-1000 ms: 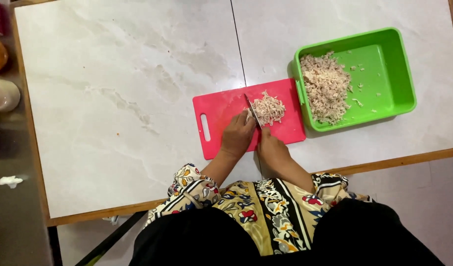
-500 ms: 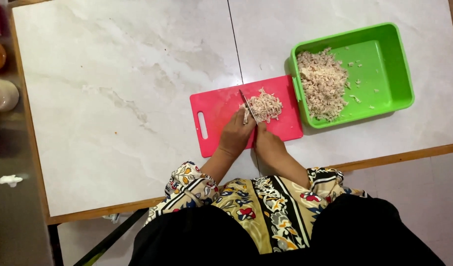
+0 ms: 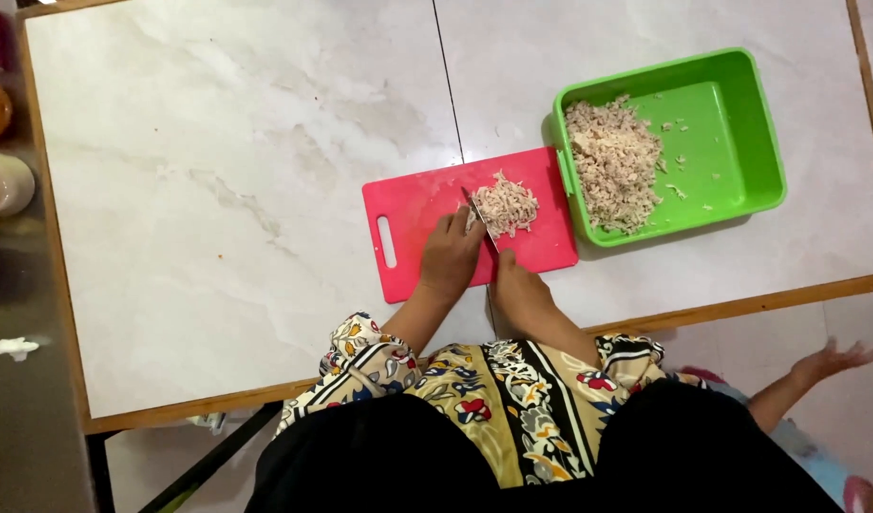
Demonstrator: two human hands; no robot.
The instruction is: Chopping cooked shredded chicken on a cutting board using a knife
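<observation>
Knife work on a red cutting board (image 3: 427, 204), marble-top table (image 3: 218, 190).
Left hand (image 3: 451, 256) lies flat, fingers loose, beside the shredded pale meat pile (image 3: 506, 202); right hand (image 3: 517, 285) is closed round the handle of a knife (image 3: 479, 217), blade at the pile. Green tray (image 3: 740, 133), touching the board's right edge, holds more shreds.

Worktop (image 3: 227, 209): pale marbled slabs lying under even light, one dark seam (image 3: 448, 85) running across, wooden edging (image 3: 740, 306) bordering. Pale tiled floor (image 3: 835, 313) showing beyond.
</observation>
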